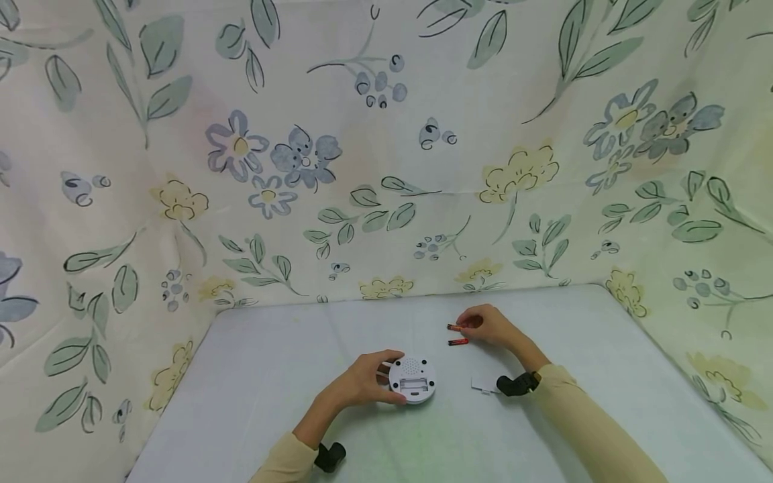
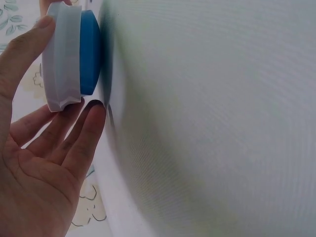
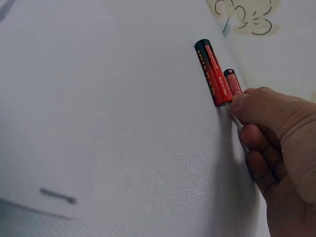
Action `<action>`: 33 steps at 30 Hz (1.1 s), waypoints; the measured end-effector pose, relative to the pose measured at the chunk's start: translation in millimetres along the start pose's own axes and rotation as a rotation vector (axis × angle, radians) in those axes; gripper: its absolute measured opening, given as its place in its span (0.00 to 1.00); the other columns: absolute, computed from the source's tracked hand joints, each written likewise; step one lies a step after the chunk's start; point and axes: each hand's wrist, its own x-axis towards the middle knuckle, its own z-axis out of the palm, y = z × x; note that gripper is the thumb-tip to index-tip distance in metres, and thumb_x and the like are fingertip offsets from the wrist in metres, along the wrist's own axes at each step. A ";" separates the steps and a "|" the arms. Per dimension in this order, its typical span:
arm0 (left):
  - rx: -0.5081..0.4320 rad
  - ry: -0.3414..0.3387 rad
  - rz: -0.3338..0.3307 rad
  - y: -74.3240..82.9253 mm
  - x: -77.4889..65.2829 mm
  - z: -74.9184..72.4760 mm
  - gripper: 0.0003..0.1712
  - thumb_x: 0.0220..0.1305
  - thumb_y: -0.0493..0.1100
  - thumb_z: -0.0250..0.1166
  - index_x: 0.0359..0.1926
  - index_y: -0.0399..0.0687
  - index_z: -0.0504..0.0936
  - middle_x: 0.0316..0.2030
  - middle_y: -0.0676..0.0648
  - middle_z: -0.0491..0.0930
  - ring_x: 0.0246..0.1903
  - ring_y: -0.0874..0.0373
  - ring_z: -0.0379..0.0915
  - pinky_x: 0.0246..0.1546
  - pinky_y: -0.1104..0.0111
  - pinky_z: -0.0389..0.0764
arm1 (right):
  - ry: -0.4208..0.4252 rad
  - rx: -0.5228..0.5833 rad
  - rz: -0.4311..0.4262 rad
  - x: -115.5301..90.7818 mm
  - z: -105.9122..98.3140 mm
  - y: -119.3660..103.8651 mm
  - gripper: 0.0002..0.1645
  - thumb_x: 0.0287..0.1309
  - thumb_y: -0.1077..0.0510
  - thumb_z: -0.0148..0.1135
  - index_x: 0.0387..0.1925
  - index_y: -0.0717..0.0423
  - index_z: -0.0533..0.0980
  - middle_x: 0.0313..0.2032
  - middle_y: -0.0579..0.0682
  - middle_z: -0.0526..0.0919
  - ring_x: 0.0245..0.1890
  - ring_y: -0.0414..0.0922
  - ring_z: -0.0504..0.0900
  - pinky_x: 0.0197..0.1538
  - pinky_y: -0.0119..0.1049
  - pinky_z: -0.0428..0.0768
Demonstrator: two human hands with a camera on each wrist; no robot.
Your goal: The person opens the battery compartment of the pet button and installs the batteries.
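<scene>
Midway between the left and right edges of the table, the left hand is gripping a round white device by its rim, thumb curling on the near side and fingers on the far side. The device's open battery compartment is facing up, its blue part facing the tabletop; whether that part is touching, I cannot tell. Such a rim grip is probably steadying the device while leaving the compartment uncovered.

Toward the far edge, slightly right of the middle, the right hand is pinching one end of a red-and-black battery between thumb and fingers, seemingly because its low, small body is offering little else to grasp. A matching loose battery is lying just beside it on the near side, both apparently sitting together for one hand's easy reach.

A thin white piece, perhaps the compartment's cover, is lying right of the device, likely out of the way, partly hidden by the right wrist camera.
</scene>
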 end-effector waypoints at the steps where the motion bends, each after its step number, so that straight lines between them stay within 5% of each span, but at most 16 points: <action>1: -0.001 0.000 -0.001 0.1 0.0 -0.1 0.46 0.52 0.45 0.83 0.69 0.40 0.72 0.61 0.45 0.75 0.51 0.51 0.79 0.50 0.65 0.80 | 0.002 -0.002 -0.004 -0.5 -0.1 0.3 0.08 0.58 0.66 0.72 0.40 0.56 0.86 0.34 0.44 0.83 0.34 0.45 0.77 0.38 0.35 0.78; 33: -0.007 -0.003 -0.008 1.3 0.3 1.8 0.47 0.53 0.45 0.82 0.71 0.40 0.70 0.62 0.42 0.73 0.50 0.48 0.79 0.50 0.62 0.81 | 0.093 0.077 -0.018 -28.5 -1.0 -8.8 0.08 0.61 0.70 0.66 0.42 0.63 0.81 0.36 0.52 0.82 0.36 0.45 0.79 0.43 0.35 0.81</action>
